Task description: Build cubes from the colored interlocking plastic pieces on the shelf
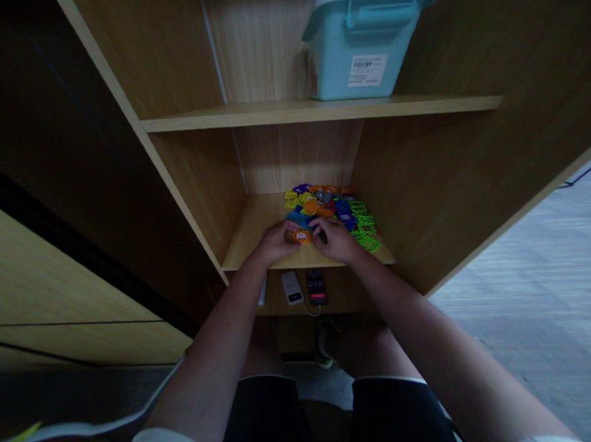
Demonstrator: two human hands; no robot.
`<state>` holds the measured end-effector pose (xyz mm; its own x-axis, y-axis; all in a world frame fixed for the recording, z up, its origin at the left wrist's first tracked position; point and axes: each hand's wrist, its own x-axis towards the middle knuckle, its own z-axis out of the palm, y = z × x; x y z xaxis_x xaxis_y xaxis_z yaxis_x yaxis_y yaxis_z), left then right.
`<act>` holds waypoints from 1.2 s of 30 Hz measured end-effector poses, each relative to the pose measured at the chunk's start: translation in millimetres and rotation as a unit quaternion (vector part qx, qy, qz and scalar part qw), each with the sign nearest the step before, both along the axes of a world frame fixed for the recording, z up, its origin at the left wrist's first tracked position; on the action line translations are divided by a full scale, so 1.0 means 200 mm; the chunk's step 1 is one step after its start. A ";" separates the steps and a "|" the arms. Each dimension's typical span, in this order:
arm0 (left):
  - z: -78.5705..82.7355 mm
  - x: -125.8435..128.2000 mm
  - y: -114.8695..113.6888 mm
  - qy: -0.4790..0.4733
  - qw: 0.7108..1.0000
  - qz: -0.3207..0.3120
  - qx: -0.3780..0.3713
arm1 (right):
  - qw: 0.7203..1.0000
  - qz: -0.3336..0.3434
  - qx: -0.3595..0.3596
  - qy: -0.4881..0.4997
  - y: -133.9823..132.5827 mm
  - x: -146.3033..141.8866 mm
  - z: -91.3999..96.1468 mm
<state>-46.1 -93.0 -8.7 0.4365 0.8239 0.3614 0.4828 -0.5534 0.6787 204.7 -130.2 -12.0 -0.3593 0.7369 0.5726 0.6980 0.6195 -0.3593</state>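
Observation:
Both my hands are over the middle shelf, close together at its front. My left hand (278, 241) curls its fingers at the edge of an orange toothed plastic piece (301, 236) with a pale marking. To the right of that piece, my right hand (337, 240) has its fingers bent in a pinch; a dark patch shows between them, and I cannot tell whether it is a piece or shadow. Just behind the hands lies a spread of toothed plastic pieces: blue ones (298, 218), orange ones (311, 207), yellow ones (291, 200), and green ones (364, 223) along the right.
A light-blue lidded bin (341, 65) stands on the upper shelf (269, 114). Under the middle shelf (242, 251), a white power bank (291, 288) and a dark phone (316, 288) with a cable lie on a lower board. Cabinet walls rise on both sides.

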 end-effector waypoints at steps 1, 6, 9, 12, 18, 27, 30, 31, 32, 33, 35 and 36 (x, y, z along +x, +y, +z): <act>0.00 0.00 0.00 0.000 1.000 -0.001 0.002 | 1.000 0.005 0.001 0.003 0.00 0.00 0.00; -0.02 0.00 0.01 -0.001 1.000 -0.009 0.002 | 1.000 0.022 0.001 0.019 0.01 0.00 -0.01; -0.03 0.00 0.02 0.000 1.000 -0.010 -0.001 | 0.999 0.028 0.001 0.023 0.01 0.01 -0.02; -0.03 -0.01 0.02 0.004 1.000 -0.010 -0.003 | 0.999 0.028 0.003 0.025 0.01 0.01 -0.02; -0.02 -0.01 0.01 -0.004 1.000 -0.015 -0.007 | 0.999 0.038 0.003 0.033 0.03 0.02 -0.03; -0.01 -0.01 0.01 0.002 1.000 -0.010 -0.010 | 0.999 0.030 0.017 0.022 0.00 0.01 -0.01; -0.01 -0.01 0.01 0.001 1.000 -0.014 -0.004 | 1.000 0.022 0.019 0.011 0.00 0.00 -0.01; -0.01 -0.01 0.01 0.000 1.000 -0.015 -0.003 | 1.000 0.020 0.017 0.006 0.00 0.00 -0.01; -0.01 -0.01 0.01 0.001 1.000 -0.017 -0.002 | 1.000 0.021 0.014 0.000 0.00 0.00 -0.01; -0.01 -0.01 0.01 0.002 1.000 -0.018 -0.001 | 1.000 0.025 0.012 -0.004 0.00 0.00 -0.01; -0.02 -0.01 0.01 0.006 1.000 -0.018 0.001 | 0.999 0.037 0.009 -0.009 0.01 0.00 -0.01; -0.02 -0.01 0.01 0.007 1.000 -0.017 0.003 | 0.999 0.044 0.009 -0.009 0.01 0.00 -0.01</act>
<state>-48.0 -90.6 -12.1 0.4702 0.8063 0.3589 0.4729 -0.5735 0.6689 205.1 -128.4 -14.7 -0.4326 0.6913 0.5788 0.6465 0.6853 -0.3353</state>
